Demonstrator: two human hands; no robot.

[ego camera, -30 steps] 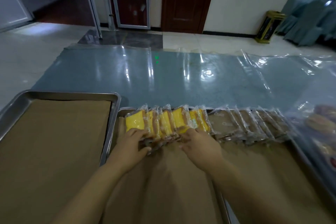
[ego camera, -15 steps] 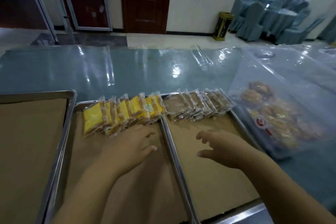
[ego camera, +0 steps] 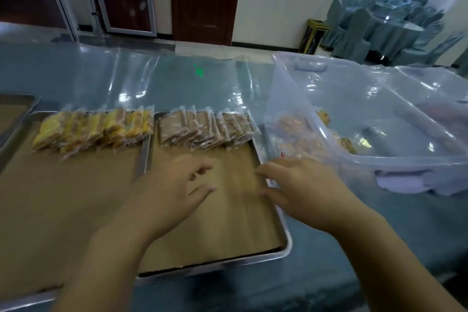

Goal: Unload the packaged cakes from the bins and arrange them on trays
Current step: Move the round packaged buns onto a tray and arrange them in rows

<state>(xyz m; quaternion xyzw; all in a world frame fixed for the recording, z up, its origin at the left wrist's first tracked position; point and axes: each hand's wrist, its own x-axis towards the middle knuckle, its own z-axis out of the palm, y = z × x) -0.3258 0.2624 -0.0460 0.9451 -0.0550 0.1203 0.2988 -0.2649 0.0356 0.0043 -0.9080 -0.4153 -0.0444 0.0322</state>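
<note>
Above the brown-paper-lined steel tray (ego camera: 285,243) my left hand (ego camera: 172,192) hovers, fingers spread and empty. My right hand (ego camera: 304,190), empty too with fingers loosely apart, is over its right rim. Brown packaged cakes (ego camera: 205,129) line its far end, and yellow packaged cakes (ego camera: 93,129) line the neighbouring steel tray (ego camera: 20,132). Round packaged cakes (ego camera: 296,132) lie in the clear plastic bin (ego camera: 379,114).

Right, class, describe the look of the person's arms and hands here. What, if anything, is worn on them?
Nothing is worn. The left hand and right hand are bare, no gloves. The left forearm and right forearm are bare to the picture's edge, so no sleeves show. No ring, watch or bracelet is visible, though motion blur could hide something small.
</note>
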